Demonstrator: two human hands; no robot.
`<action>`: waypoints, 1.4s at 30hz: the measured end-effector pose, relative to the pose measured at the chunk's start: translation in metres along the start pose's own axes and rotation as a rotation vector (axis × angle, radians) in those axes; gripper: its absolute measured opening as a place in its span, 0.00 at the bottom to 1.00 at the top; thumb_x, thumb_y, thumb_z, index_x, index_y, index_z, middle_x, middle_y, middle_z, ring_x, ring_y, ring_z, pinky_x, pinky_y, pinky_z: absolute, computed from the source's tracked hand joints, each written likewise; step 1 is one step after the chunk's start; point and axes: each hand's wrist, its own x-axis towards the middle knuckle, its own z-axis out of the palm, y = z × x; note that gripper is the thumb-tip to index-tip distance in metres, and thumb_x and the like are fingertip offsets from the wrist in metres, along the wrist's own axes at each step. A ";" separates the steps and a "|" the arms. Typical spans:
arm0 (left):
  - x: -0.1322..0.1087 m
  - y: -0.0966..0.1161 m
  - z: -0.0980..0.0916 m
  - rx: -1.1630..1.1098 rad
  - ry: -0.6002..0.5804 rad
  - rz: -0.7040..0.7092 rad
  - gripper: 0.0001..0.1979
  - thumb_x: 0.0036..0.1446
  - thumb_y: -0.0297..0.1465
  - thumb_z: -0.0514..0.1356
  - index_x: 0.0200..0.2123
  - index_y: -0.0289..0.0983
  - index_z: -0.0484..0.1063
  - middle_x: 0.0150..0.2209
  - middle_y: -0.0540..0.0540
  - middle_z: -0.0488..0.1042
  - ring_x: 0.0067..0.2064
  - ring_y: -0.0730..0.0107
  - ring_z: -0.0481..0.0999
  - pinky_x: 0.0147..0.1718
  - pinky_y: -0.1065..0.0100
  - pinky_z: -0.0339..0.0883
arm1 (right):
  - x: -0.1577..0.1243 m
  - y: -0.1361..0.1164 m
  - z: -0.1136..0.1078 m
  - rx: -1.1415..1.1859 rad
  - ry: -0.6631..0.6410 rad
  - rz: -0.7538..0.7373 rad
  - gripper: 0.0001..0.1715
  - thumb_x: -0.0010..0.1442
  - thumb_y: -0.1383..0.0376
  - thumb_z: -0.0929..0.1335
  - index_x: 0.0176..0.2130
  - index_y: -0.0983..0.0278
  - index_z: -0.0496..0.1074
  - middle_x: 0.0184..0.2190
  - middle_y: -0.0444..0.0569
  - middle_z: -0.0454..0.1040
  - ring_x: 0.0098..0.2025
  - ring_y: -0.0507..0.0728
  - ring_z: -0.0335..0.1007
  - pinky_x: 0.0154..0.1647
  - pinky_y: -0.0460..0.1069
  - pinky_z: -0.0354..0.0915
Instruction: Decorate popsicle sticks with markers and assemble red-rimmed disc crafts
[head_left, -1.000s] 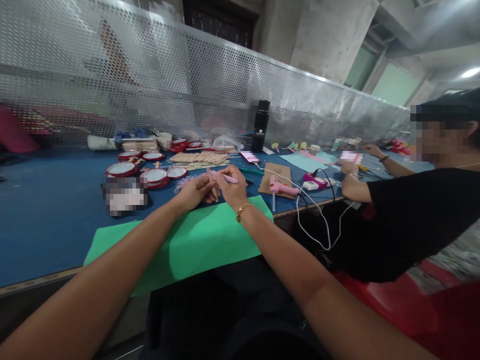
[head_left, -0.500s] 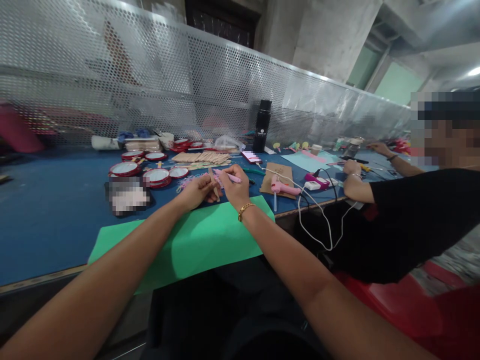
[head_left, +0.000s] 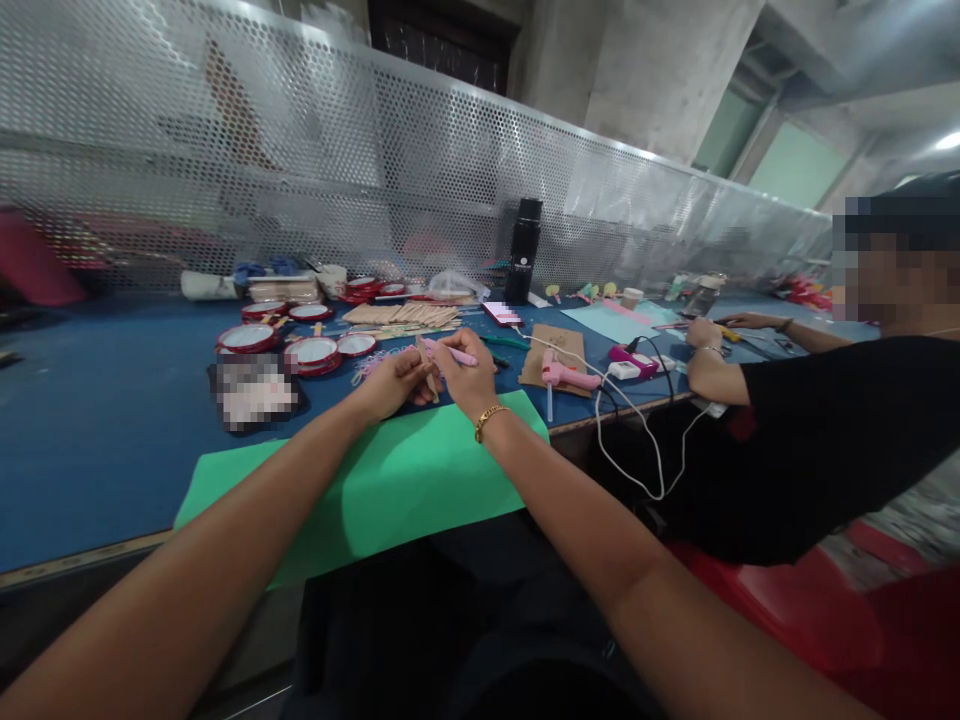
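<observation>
Above a green sheet (head_left: 420, 465) overhanging the front edge of the blue table (head_left: 97, 420), whose open room stretches left, the left hand (head_left: 396, 384) pinches a wooden stick (head_left: 433, 387) and the right hand (head_left: 471, 375) a pink pen (head_left: 464, 357), the black bottle's (head_left: 526, 240) lettering unreadably small.

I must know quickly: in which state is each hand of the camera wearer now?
Left hand: closed, holding a wooden stick.
Right hand: closed, holding a pink pen.
</observation>
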 end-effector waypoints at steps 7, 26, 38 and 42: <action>0.001 0.000 0.000 0.003 0.005 -0.002 0.18 0.57 0.46 0.66 0.31 0.37 0.70 0.23 0.50 0.76 0.21 0.75 0.73 0.22 0.75 0.69 | 0.000 -0.002 0.000 -0.005 0.021 -0.007 0.10 0.60 0.58 0.68 0.29 0.59 0.68 0.26 0.41 0.72 0.31 0.53 0.69 0.38 0.49 0.66; -0.001 0.002 0.000 0.023 0.015 0.003 0.19 0.55 0.48 0.66 0.31 0.38 0.70 0.22 0.50 0.75 0.22 0.74 0.74 0.22 0.74 0.69 | 0.000 -0.003 0.001 0.006 -0.009 -0.008 0.12 0.61 0.56 0.68 0.30 0.59 0.68 0.27 0.41 0.73 0.33 0.54 0.71 0.38 0.48 0.67; 0.000 0.002 0.000 0.008 0.018 -0.005 0.19 0.53 0.48 0.67 0.30 0.38 0.70 0.22 0.50 0.76 0.21 0.74 0.74 0.22 0.74 0.69 | 0.000 -0.003 0.000 -0.004 0.001 -0.021 0.13 0.61 0.54 0.68 0.29 0.59 0.67 0.27 0.41 0.72 0.33 0.54 0.70 0.39 0.48 0.67; 0.000 0.001 0.000 0.005 0.019 -0.005 0.20 0.53 0.48 0.67 0.30 0.37 0.71 0.22 0.50 0.76 0.21 0.74 0.74 0.22 0.74 0.70 | 0.001 -0.003 0.000 -0.019 0.030 -0.018 0.12 0.60 0.57 0.68 0.29 0.59 0.67 0.27 0.41 0.72 0.33 0.54 0.69 0.41 0.49 0.67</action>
